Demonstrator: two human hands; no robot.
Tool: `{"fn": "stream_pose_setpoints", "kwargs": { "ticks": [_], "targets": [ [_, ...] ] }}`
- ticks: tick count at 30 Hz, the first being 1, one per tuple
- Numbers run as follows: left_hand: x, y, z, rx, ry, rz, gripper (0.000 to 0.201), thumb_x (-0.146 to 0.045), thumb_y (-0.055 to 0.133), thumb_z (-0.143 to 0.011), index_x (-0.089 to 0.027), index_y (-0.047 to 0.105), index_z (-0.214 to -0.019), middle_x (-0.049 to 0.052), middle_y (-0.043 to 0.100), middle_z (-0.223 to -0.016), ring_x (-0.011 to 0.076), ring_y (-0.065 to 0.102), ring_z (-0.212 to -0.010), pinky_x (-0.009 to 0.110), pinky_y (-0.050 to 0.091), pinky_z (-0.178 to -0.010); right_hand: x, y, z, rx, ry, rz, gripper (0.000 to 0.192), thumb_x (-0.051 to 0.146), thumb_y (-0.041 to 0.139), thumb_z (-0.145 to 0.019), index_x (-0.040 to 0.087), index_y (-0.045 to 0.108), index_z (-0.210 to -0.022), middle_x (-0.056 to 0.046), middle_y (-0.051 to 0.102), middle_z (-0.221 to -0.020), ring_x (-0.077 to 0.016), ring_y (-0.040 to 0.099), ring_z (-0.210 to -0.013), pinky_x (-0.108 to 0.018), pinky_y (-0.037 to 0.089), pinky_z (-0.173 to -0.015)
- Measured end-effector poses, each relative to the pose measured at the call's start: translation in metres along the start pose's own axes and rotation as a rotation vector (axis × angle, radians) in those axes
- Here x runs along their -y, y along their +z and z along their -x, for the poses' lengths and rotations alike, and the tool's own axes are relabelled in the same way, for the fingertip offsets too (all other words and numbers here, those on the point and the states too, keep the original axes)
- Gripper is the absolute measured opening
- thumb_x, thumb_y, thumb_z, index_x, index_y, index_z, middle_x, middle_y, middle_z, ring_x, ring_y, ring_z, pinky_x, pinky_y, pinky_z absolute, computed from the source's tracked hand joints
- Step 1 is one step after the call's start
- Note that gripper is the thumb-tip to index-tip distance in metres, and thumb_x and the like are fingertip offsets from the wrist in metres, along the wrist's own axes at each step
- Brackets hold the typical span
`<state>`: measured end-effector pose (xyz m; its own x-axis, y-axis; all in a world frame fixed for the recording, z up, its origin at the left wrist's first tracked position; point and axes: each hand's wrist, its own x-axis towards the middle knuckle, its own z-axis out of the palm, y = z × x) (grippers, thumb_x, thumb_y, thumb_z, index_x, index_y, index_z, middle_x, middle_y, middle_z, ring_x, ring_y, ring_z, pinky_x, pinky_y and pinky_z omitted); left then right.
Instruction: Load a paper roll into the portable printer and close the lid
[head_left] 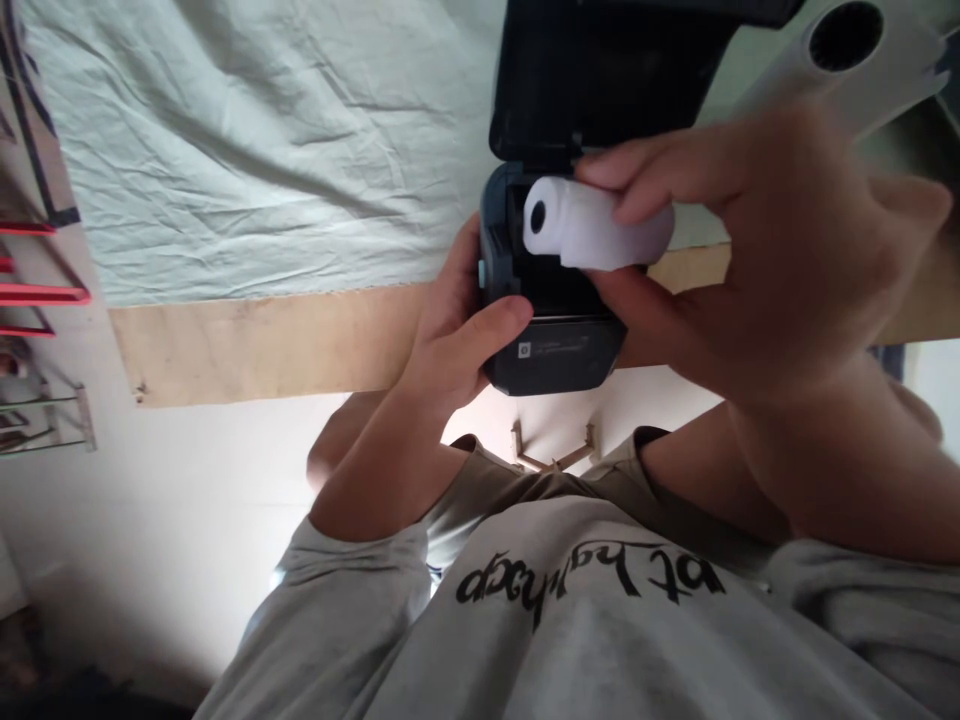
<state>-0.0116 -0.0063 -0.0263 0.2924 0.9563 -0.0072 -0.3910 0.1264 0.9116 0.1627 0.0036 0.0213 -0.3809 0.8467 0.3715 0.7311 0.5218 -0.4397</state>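
My grey cotton sweatshirt (600, 620): black script lettering, upside down, unreadable. Small white label (551, 349) on black plastic printer (555, 345): print too small.

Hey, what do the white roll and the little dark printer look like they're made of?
The white roll, held in the right hand, looks like wound paper: matte white, with a hollow core at its end. The dark printer, gripped by the left hand, looks like moulded plastic: smooth, charcoal, a faint sheen on its open lid.
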Motion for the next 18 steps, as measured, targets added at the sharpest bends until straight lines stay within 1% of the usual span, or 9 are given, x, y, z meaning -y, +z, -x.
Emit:
{"fn": "stream_pose_setpoints", "kwargs": {
  "ticks": [1, 2, 4, 6, 7, 10, 14, 16, 18],
  "targets": [
    [0.000, 0.000, 0.000, 0.012, -0.002, 0.000, 0.041, -0.036, 0.061, -0.073, -0.021, 0.046, -0.108, 0.002, 0.056, -0.099, 0.0230, 0.046, -0.117, 0.027, 0.052, -0.084, 0.000, 0.001, 0.000, -0.030, -0.054, 0.107, 0.021, 0.025, 0.046, -0.076, 0.025, 0.049, -0.098, 0.012, 0.050, -0.110, -0.0063, 0.053, -0.098, -0.023, 0.039, -0.084],
    [-0.001, 0.000, 0.000, 0.020, -0.004, 0.001, 0.040, -0.036, 0.059, -0.074, -0.021, 0.046, -0.108, 0.002, 0.056, -0.100, 0.0226, 0.047, -0.115, 0.027, 0.052, -0.082, -0.001, 0.002, 0.001, -0.030, -0.089, 0.162, 0.020, 0.024, 0.047, -0.076, 0.024, 0.049, -0.096, 0.013, 0.051, -0.109, -0.0061, 0.053, -0.096, -0.023, 0.039, -0.083],
    [-0.001, 0.001, 0.000, 0.038, -0.003, 0.009, 0.039, -0.035, 0.057, -0.076, -0.020, 0.045, -0.109, 0.002, 0.055, -0.101, 0.0216, 0.050, -0.111, 0.025, 0.052, -0.080, -0.003, 0.002, 0.000, -0.005, -0.116, 0.112, 0.014, 0.024, 0.048, -0.075, 0.023, 0.050, -0.089, 0.014, 0.051, -0.109, -0.0065, 0.052, -0.096, -0.024, 0.041, -0.085],
    [-0.001, 0.001, 0.000, 0.055, 0.011, 0.018, 0.038, -0.035, 0.056, -0.077, -0.020, 0.044, -0.110, 0.002, 0.055, -0.102, 0.0204, 0.053, -0.108, 0.024, 0.052, -0.078, -0.004, 0.001, -0.001, -0.042, -0.153, 0.030, 0.010, 0.024, 0.051, -0.072, 0.021, 0.051, -0.082, 0.011, 0.052, -0.104, -0.0075, 0.051, -0.094, -0.025, 0.041, -0.084],
    [-0.001, 0.000, 0.000, 0.062, 0.022, 0.023, 0.038, -0.035, 0.055, -0.077, -0.020, 0.044, -0.110, 0.002, 0.055, -0.102, 0.0197, 0.054, -0.106, 0.023, 0.051, -0.077, -0.003, 0.000, -0.002, -0.059, -0.181, -0.010, 0.011, 0.025, 0.053, -0.070, 0.021, 0.051, -0.080, 0.009, 0.053, -0.099, -0.0074, 0.051, -0.090, -0.025, 0.040, -0.081],
    [0.000, -0.001, 0.000, 0.080, 0.048, 0.048, 0.041, -0.039, 0.052, -0.079, -0.020, 0.042, -0.113, 0.003, 0.054, -0.101, 0.0183, 0.056, -0.101, 0.023, 0.051, -0.076, -0.003, -0.003, -0.001, -0.061, -0.280, -0.067, 0.015, 0.025, 0.056, -0.068, 0.022, 0.051, -0.082, 0.005, 0.053, -0.087, -0.0051, 0.048, -0.078, -0.022, 0.036, -0.071],
    [0.002, -0.004, -0.002, 0.121, 0.076, 0.044, 0.042, -0.041, 0.049, -0.079, -0.019, 0.041, -0.114, 0.006, 0.054, -0.103, 0.0201, 0.054, -0.103, 0.026, 0.051, -0.075, -0.005, 0.000, 0.003, -0.067, -0.367, -0.108, 0.017, 0.025, 0.058, -0.067, 0.024, 0.051, -0.082, 0.006, 0.052, -0.085, -0.0040, 0.049, -0.077, -0.022, 0.035, -0.072],
    [0.005, -0.007, -0.003, 0.132, 0.109, 0.019, 0.044, -0.044, 0.053, -0.075, -0.018, 0.044, -0.110, 0.006, 0.053, -0.105, 0.0205, 0.054, -0.102, 0.025, 0.050, -0.077, -0.006, 0.001, 0.004, -0.017, -0.410, -0.105, 0.015, 0.027, 0.058, -0.067, 0.024, 0.052, -0.080, 0.007, 0.053, -0.083, -0.0041, 0.049, -0.079, -0.022, 0.034, -0.073],
    [0.007, -0.010, -0.004, 0.107, 0.119, -0.022, 0.049, -0.041, 0.064, -0.066, -0.019, 0.046, -0.107, 0.004, 0.053, -0.107, 0.0208, 0.051, -0.106, 0.025, 0.048, -0.084, -0.006, -0.001, 0.004, 0.080, -0.461, -0.050, 0.016, 0.032, 0.058, -0.067, 0.025, 0.053, -0.081, 0.008, 0.054, -0.086, -0.0054, 0.049, -0.081, -0.025, 0.033, -0.075]
  ]
}}
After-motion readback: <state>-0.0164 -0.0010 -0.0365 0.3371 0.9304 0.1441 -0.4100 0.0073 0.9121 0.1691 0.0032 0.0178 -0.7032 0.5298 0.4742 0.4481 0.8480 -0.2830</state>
